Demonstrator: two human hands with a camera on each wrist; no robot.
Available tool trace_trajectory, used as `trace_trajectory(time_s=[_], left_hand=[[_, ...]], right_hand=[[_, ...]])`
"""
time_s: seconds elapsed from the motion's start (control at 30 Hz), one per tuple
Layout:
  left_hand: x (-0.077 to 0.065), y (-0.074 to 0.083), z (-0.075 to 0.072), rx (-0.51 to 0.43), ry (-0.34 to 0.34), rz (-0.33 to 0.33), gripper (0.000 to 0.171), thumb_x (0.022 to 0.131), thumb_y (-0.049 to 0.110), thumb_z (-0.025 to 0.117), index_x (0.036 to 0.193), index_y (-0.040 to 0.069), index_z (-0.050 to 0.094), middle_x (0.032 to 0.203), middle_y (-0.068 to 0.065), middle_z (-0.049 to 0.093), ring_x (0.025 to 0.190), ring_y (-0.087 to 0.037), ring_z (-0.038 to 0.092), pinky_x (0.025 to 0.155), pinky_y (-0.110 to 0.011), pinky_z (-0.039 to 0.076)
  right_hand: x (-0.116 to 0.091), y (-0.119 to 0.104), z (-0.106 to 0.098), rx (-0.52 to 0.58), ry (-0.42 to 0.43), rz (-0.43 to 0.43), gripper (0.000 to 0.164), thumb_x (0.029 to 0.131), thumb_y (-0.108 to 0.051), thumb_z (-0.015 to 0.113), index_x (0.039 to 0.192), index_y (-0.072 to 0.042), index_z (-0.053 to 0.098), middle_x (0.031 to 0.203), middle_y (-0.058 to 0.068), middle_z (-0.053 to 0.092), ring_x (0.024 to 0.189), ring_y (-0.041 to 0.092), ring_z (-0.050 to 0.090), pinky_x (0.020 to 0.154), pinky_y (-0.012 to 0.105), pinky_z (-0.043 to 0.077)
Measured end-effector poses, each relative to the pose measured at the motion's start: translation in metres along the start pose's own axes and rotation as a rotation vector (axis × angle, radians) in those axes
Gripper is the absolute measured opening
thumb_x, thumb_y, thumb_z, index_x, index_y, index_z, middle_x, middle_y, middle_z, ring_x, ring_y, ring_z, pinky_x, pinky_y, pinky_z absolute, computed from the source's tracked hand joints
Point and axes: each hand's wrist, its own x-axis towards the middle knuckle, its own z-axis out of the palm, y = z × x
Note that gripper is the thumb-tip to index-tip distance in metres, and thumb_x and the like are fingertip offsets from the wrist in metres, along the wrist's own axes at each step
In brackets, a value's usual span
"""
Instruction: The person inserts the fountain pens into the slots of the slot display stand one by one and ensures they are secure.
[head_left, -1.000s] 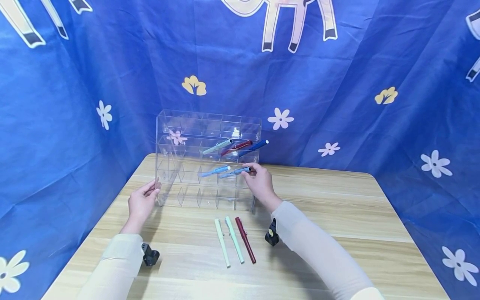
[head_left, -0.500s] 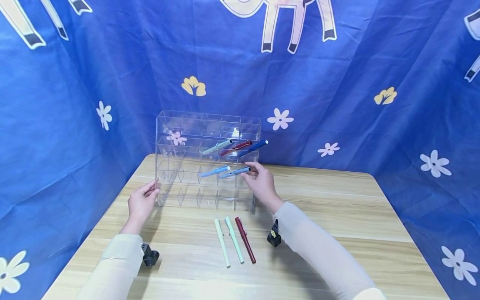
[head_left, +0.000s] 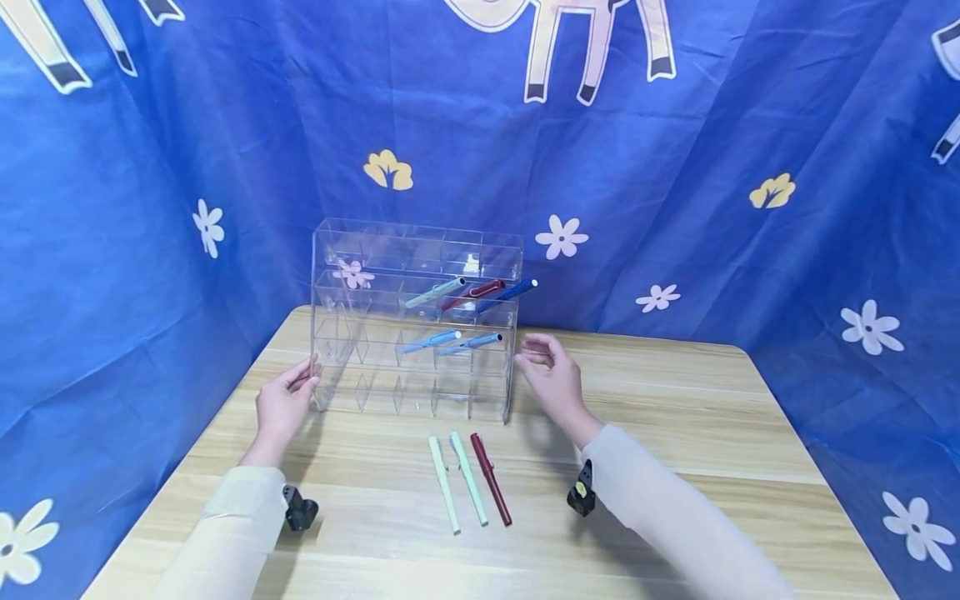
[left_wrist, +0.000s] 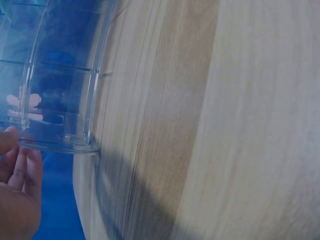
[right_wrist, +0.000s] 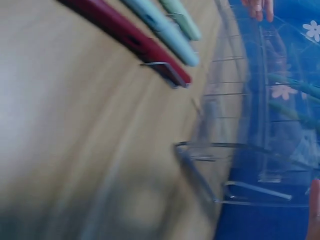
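The left edge of the clear rack, stood at the left on the counter, is pinched between thumb and fingers by the left hand. The right hand is held free just beside the rack's right side, fingers loosely curved. A pale teal pen, a maroon pen and a dark blue pen are lodged aslant above two light blue pens; two mint pens and a dark red pen are laid nearer.

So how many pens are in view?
8. On the table: a pale green pen, a mint pen, a red pen. In the clear rack: a greenish pen, a maroon pen, a navy pen above; a light blue pen, a duller blue pen below.
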Motion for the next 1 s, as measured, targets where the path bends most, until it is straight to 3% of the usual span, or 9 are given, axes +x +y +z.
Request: trace_trajectory(time_s=[0.27, 0.47, 0.57, 0.73, 0.83, 1.0], left_hand=[[0.000, 0.001, 0.000, 0.014, 0.010, 0.002, 0.036, 0.090, 0.003, 0.065, 0.125, 0.005, 0.061, 0.109, -0.016, 0.066, 0.076, 0.017, 0.052, 0.068, -0.002, 0.046], [-0.001, 0.001, -0.001, 0.020, 0.005, 0.000, 0.036, 0.090, 0.002, 0.065, 0.126, 0.005, 0.060, 0.110, -0.016, 0.066, 0.075, 0.019, 0.049, 0.068, -0.002, 0.046], [-0.001, 0.000, -0.001, 0.019, -0.001, 0.001, 0.036, 0.090, 0.003, 0.065, 0.126, 0.004, 0.060, 0.110, -0.016, 0.066, 0.078, 0.016, 0.052, 0.070, -0.002, 0.046], [-0.001, 0.000, 0.000, 0.011, 0.002, 0.007, 0.036, 0.090, 0.002, 0.064, 0.126, 0.003, 0.060, 0.110, -0.017, 0.066, 0.081, 0.013, 0.055, 0.071, -0.002, 0.046], [-0.001, 0.000, 0.000, 0.006, 0.005, 0.009, 0.036, 0.090, 0.002, 0.064, 0.126, 0.003, 0.060, 0.110, -0.017, 0.066, 0.079, 0.015, 0.054, 0.071, -0.002, 0.045], [-0.001, 0.000, 0.000, -0.003, 0.004, 0.000, 0.036, 0.090, 0.002, 0.064, 0.126, 0.003, 0.060, 0.110, -0.017, 0.066, 0.076, 0.019, 0.050, 0.070, -0.002, 0.046]], right_hand=[[-0.030, 0.024, -0.014, -0.024, 0.007, 0.097, 0.036, 0.086, -0.007, 0.071, 0.118, 0.000, 0.057, 0.111, 0.013, 0.066, 0.089, 0.023, 0.065, 0.077, 0.024, 0.055], [-0.054, 0.037, -0.013, -0.027, -0.064, 0.210, 0.037, 0.087, -0.010, 0.070, 0.120, 0.000, 0.056, 0.113, 0.014, 0.064, 0.090, 0.023, 0.064, 0.077, 0.025, 0.054], [-0.065, 0.028, -0.010, -0.033, -0.114, 0.249, 0.036, 0.088, -0.009, 0.068, 0.120, 0.002, 0.054, 0.113, 0.020, 0.062, 0.090, 0.026, 0.064, 0.076, 0.028, 0.055], [-0.078, 0.028, 0.000, 0.002, -0.192, 0.300, 0.038, 0.088, -0.006, 0.067, 0.120, 0.006, 0.053, 0.113, 0.025, 0.060, 0.085, 0.026, 0.065, 0.067, 0.041, 0.059], [-0.084, 0.045, 0.007, -0.001, -0.231, 0.315, 0.042, 0.086, -0.010, 0.070, 0.122, 0.004, 0.053, 0.113, 0.022, 0.060, 0.083, 0.020, 0.064, 0.065, 0.034, 0.059], [-0.092, 0.044, 0.013, -0.055, -0.302, 0.281, 0.048, 0.082, -0.011, 0.074, 0.122, 0.004, 0.054, 0.110, 0.021, 0.061, 0.081, 0.017, 0.060, 0.069, 0.022, 0.055]])
